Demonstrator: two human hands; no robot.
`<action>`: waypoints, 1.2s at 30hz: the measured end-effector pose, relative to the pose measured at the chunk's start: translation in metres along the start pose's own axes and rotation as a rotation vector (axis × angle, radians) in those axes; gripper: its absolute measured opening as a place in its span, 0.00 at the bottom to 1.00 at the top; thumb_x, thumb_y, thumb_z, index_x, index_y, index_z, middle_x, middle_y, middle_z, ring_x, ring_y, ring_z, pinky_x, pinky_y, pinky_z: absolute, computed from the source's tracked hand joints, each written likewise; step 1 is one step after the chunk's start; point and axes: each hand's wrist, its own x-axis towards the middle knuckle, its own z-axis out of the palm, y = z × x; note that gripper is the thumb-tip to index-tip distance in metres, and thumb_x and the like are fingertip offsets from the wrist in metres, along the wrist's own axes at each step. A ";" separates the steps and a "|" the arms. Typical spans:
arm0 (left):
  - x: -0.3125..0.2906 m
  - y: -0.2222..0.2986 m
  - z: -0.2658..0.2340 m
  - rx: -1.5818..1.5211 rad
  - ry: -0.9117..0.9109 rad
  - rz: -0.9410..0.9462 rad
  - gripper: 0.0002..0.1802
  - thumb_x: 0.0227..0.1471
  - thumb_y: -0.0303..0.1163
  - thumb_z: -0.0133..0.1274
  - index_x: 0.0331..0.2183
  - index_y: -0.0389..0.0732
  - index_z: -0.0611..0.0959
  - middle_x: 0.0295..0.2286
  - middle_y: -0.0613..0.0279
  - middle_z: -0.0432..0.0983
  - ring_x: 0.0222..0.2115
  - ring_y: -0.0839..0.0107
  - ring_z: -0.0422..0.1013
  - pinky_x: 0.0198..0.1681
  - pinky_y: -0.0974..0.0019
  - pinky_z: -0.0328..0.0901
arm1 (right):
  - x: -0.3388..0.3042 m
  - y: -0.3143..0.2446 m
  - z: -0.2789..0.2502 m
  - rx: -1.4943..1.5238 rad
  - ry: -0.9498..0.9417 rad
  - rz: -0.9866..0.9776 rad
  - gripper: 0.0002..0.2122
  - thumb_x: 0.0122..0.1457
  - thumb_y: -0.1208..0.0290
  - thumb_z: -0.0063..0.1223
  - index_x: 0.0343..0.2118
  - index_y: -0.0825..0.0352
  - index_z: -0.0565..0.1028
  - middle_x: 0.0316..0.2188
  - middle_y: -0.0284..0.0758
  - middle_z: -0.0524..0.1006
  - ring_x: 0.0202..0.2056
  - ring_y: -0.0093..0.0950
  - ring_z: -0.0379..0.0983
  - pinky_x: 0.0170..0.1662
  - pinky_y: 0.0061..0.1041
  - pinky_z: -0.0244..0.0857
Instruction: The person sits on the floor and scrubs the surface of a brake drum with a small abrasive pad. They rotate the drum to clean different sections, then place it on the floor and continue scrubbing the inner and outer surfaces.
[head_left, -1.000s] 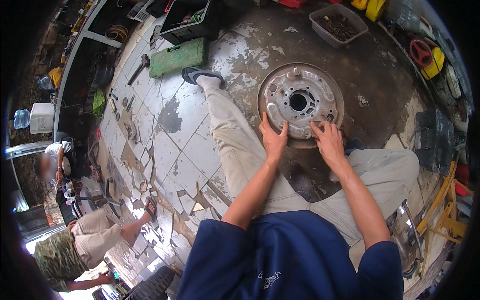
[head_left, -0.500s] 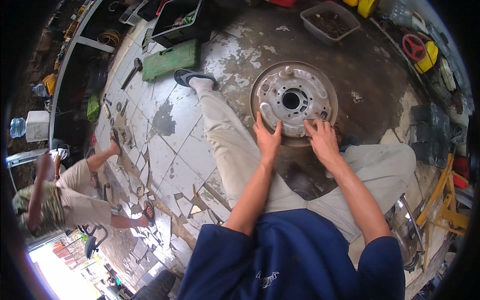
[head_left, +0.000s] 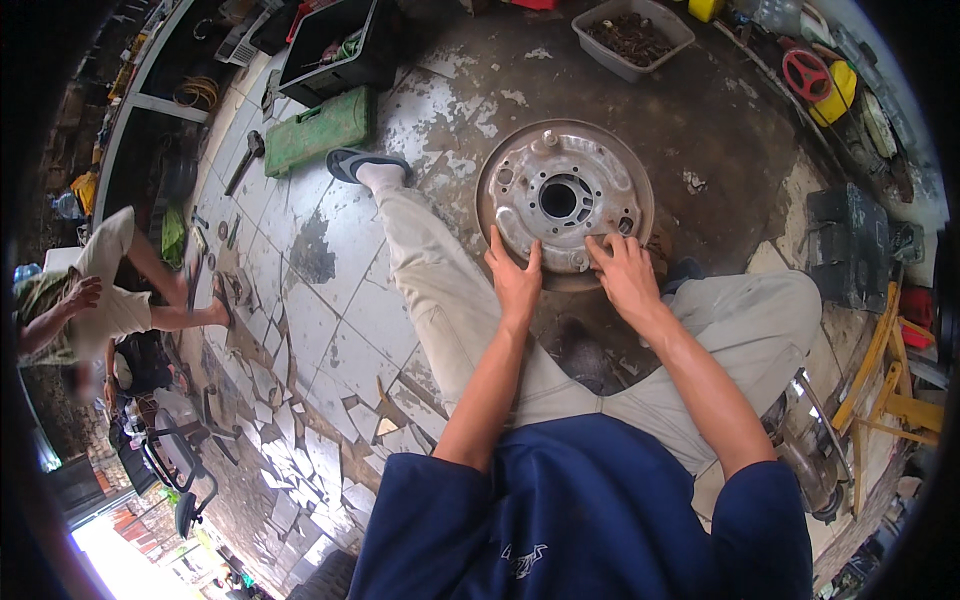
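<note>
A round, worn metal brake backing plate [head_left: 520, 165] with a large centre hole and several smaller holes lies between my legs. My left hand [head_left: 515, 288] holds its near-left edge, with thumb and forefinger spread against the metal. At the near-right edge, my right hand [head_left: 630, 278] grips the plate with bent fingers on its face, close to a small dark hole. The fingertips under the rim are hidden.
Ahead to the left are a green case [head_left: 320, 130], a hammer [head_left: 246, 160] and a black crate [head_left: 345, 50]. A bin of small parts [head_left: 640, 60] stands beyond the plate. Broken tiles [head_left: 300, 440] lie left; a dark toolbox [head_left: 848, 245] is right. Another person [head_left: 110, 290] is far left.
The view has shifted slightly, so the floor items appear farther left. Both my hands stay on the plate. The other person has moved, with legs and arms now in a different pose.
</note>
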 end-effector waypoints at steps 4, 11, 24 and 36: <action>0.000 -0.002 0.000 0.001 0.008 0.035 0.46 0.53 0.43 0.61 0.64 0.38 0.56 0.53 0.36 0.60 0.56 0.42 0.60 0.60 0.53 0.57 | 0.000 0.000 0.001 -0.027 0.045 -0.025 0.24 0.56 0.71 0.57 0.58 0.59 0.71 0.46 0.38 0.68 0.48 0.39 0.65 0.50 0.41 0.61; 0.003 -0.005 0.000 0.040 -0.003 0.044 0.47 0.53 0.44 0.61 0.64 0.39 0.55 0.52 0.35 0.60 0.55 0.40 0.62 0.58 0.51 0.59 | -0.001 0.000 0.000 -0.013 0.035 -0.016 0.25 0.55 0.71 0.57 0.58 0.58 0.70 0.46 0.38 0.68 0.48 0.39 0.64 0.50 0.41 0.62; 0.005 -0.009 -0.004 0.015 -0.040 0.043 0.49 0.51 0.43 0.62 0.65 0.39 0.54 0.54 0.33 0.58 0.55 0.39 0.61 0.59 0.50 0.58 | 0.004 0.006 -0.007 0.075 -0.026 0.002 0.28 0.49 0.73 0.63 0.57 0.56 0.72 0.46 0.37 0.68 0.49 0.38 0.65 0.50 0.40 0.63; -0.004 -0.006 -0.007 0.042 -0.064 0.041 0.48 0.54 0.43 0.59 0.65 0.38 0.52 0.55 0.33 0.57 0.56 0.38 0.61 0.59 0.50 0.58 | -0.001 0.003 -0.004 0.066 -0.012 -0.003 0.27 0.52 0.73 0.61 0.57 0.58 0.71 0.47 0.38 0.68 0.50 0.40 0.64 0.51 0.42 0.62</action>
